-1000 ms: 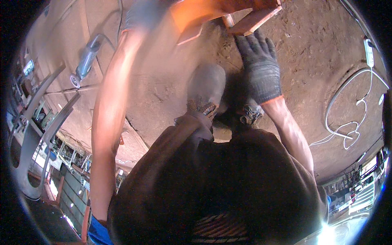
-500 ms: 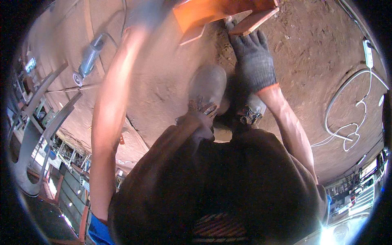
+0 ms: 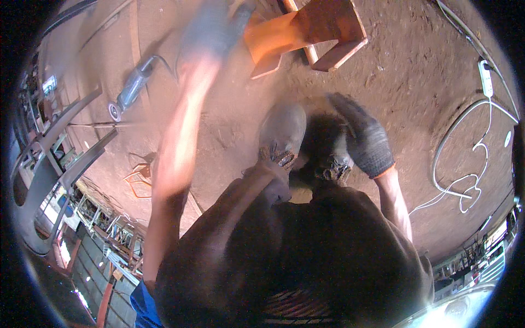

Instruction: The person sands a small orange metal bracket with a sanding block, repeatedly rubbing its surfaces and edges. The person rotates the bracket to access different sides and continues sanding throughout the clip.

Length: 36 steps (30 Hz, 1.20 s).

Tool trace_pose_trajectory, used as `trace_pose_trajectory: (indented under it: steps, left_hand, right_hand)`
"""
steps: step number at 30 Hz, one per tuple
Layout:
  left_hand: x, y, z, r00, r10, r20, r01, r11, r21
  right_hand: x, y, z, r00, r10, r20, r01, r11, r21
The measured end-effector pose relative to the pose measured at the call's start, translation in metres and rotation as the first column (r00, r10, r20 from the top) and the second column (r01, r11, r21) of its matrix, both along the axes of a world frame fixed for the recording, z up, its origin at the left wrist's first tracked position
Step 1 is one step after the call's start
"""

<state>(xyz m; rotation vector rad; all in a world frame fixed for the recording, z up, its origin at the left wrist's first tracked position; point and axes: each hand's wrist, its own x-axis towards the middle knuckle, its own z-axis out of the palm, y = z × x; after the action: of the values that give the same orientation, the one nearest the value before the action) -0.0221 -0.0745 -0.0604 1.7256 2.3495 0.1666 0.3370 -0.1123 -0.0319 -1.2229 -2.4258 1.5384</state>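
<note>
An orange-painted metal piece [image 3: 328, 22] with bent flanges lies ahead of my feet, at the top of the view. A thin round bar [image 3: 311, 53] shows beneath it. My left hand [image 3: 210, 34], in a dark glove, is at the left end of the piece. Motion smears its fingers, so whether it grips the metal cannot be made out. My right hand [image 3: 367, 136], in a dark knit glove with an orange cuff, is apart from the piece, above my right shoe [image 3: 334, 164]. Its fingers are stretched out and hold nothing visible.
An angle grinder [image 3: 131, 90] with a cord lies on the brown floor to the left. Near my left forearm is a small orange wire-like frame [image 3: 139, 177]. At right are a white power strip [image 3: 485, 79] and looped white cable [image 3: 437, 147]. A dark curved metal frame [image 3: 71, 169] stands at far left.
My right hand has let go of the orange piece's right flange and drawn back toward my shoe. My left hand has shifted right, and the view has tilted slightly.
</note>
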Motion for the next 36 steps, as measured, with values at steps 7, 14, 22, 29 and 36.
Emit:
trace_pose_trajectory:
  steps: [7, 14, 22, 29, 36]
  left_hand:
    - [0.107, 0.002, 0.056, -0.009, 0.526, 0.85, 0.181, 0.837, -0.516]
    - [0.069, 0.017, 0.044, 0.061, 0.568, 0.821, 0.607, 0.632, -0.482]
    - [0.039, 0.008, 0.114, 0.75, -0.36, 0.554, 0.654, 0.53, -0.54]
    - [0.029, -0.073, 0.097, 0.673, 0.075, 0.736, 0.249, 0.914, -0.321]
    - [0.083, -0.136, 0.055, 0.578, 0.154, 0.802, -0.158, 0.985, -0.075]
  right_hand:
    - [0.008, 0.015, 0.004, 0.968, -0.239, -0.075, 0.238, 0.971, -0.017]
    - [0.05, 0.007, -0.011, 0.888, -0.416, -0.198, 0.409, 0.909, -0.078]
    - [0.058, 0.022, -0.02, 0.988, -0.151, -0.026, 0.151, 0.94, 0.305]
    - [-0.025, 0.045, -0.069, 0.982, 0.093, 0.162, -0.174, 0.773, 0.61]
    - [-0.03, 0.055, -0.094, 0.939, 0.121, 0.321, -0.314, 0.68, 0.662]
